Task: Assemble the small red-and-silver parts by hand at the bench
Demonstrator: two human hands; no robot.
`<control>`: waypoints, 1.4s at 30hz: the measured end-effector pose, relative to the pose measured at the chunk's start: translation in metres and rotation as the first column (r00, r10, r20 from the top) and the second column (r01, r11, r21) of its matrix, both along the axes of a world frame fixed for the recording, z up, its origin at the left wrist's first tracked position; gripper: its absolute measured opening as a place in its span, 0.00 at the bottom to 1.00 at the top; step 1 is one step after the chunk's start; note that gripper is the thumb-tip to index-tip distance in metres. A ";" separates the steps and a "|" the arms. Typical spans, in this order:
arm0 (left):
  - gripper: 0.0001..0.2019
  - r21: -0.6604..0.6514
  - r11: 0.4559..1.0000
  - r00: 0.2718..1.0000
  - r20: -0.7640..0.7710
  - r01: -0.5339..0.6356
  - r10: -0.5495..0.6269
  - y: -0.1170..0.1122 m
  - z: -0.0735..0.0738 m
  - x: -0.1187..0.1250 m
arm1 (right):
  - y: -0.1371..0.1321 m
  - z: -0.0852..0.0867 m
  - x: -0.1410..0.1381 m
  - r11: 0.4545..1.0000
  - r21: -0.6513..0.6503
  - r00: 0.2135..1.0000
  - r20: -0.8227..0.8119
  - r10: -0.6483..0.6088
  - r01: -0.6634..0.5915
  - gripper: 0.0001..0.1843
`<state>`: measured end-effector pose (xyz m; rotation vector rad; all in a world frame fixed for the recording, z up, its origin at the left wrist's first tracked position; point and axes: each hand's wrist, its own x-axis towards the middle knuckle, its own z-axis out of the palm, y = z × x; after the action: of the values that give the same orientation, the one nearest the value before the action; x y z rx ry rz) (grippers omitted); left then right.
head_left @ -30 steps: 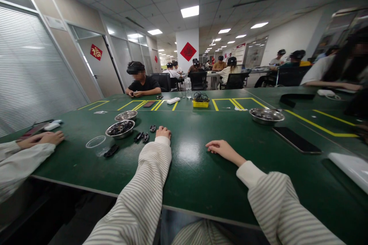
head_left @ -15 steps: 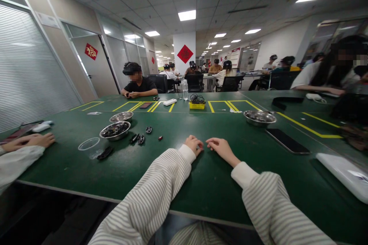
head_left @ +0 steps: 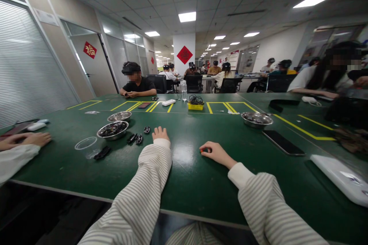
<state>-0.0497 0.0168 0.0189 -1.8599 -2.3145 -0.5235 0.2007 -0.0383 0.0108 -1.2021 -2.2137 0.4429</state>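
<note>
My left hand [head_left: 161,134] reaches forward over the green table, palm down, fingers apart at their tips. Whatever lies beneath it is hidden; the small dark red piece seen there before is out of sight. Beside it on the left are several small black parts [head_left: 139,139]. Closer to me, my right hand [head_left: 215,153] is closed in a pinch just above or on the tabletop. A small orange-red piece [head_left: 201,151] shows at its fingertips, too small to name.
Metal bowls of dark parts stand left [head_left: 112,130] and right [head_left: 257,120]. A clear plastic cup [head_left: 86,147] and black piece [head_left: 102,153] lie left. A phone [head_left: 283,142] and white package [head_left: 342,180] lie right. A co-worker's hands [head_left: 27,140] rest at far left.
My left hand has moved away from my right, forward and left, over the spot where the dark red piece lay. My right hand stays nearly in place; the orange-red piece now shows.
</note>
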 end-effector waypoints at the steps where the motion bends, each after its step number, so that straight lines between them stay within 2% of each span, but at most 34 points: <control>1: 0.13 -0.020 0.999 0.999 0.007 -0.050 0.050 0.002 -0.001 -0.009 | 0.000 -0.001 0.000 1.000 0.007 1.000 0.003 0.002 -0.002 0.12; 3: 0.12 -0.054 0.994 0.995 0.026 -0.095 0.096 0.005 -0.004 -0.022 | 0.001 -0.002 0.000 1.000 0.016 1.000 0.000 -0.003 0.003 0.11; 5: 0.10 -0.091 0.994 0.996 0.043 -0.068 0.072 0.008 -0.009 -0.026 | 0.002 -0.004 -0.001 1.000 0.019 1.000 -0.003 -0.006 0.006 0.11; 8: 0.11 -0.105 0.992 0.996 0.060 0.072 -0.066 0.012 -0.014 -0.017 | 0.002 -0.004 -0.001 1.000 0.020 1.000 -0.021 -0.021 0.022 0.10; 11: 0.14 -0.078 0.973 0.975 0.072 0.218 -0.212 0.011 -0.019 0.005 | 0.003 -0.004 -0.002 0.999 -0.002 0.995 -0.085 -0.044 0.043 0.10; 13: 0.15 -0.032 0.928 0.924 0.115 0.371 -0.365 0.006 -0.021 0.022 | 0.003 -0.005 -0.002 0.998 -0.036 0.988 -0.144 -0.050 0.046 0.10; 15: 0.15 0.032 0.859 0.843 0.182 0.510 -0.507 -0.002 -0.024 0.040 | 0.004 -0.005 -0.003 0.997 -0.068 0.979 -0.193 -0.060 0.048 0.10; 17: 0.14 0.088 0.812 0.772 0.263 0.578 -0.578 -0.013 -0.026 0.057 | 0.005 -0.006 -0.003 0.994 -0.088 0.968 -0.237 -0.078 0.059 0.11; 22: 0.15 0.195 0.737 0.590 0.484 0.647 -0.646 -0.033 -0.027 0.083 | 0.005 -0.005 -0.004 0.987 -0.115 0.925 -0.352 -0.144 0.110 0.12; 24: 0.14 0.212 0.723 0.560 0.506 0.657 -0.657 -0.037 -0.026 0.086 | 0.004 -0.004 -0.005 0.988 -0.129 0.914 -0.386 -0.126 0.081 0.11; 28: 0.12 0.235 0.714 0.566 0.470 0.660 -0.677 -0.040 -0.023 0.085 | 0.001 -0.001 -0.006 0.984 -0.177 0.893 -0.443 -0.084 0.005 0.12; 34: 0.14 0.271 0.700 0.585 0.399 0.661 -0.707 -0.038 -0.024 0.084 | 0.002 -0.002 -0.006 0.978 -0.208 0.888 -0.452 -0.080 -0.018 0.14; 42: 0.13 0.337 0.635 0.538 0.342 0.695 -0.771 -0.038 -0.024 0.082 | 0.004 -0.005 -0.008 0.974 -0.225 0.824 -0.559 -0.098 -0.036 0.12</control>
<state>0.0326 -0.0210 -0.0050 -2.8274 -1.4301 -1.3332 0.1925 -0.0339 0.0062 -1.0385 -1.6521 0.9313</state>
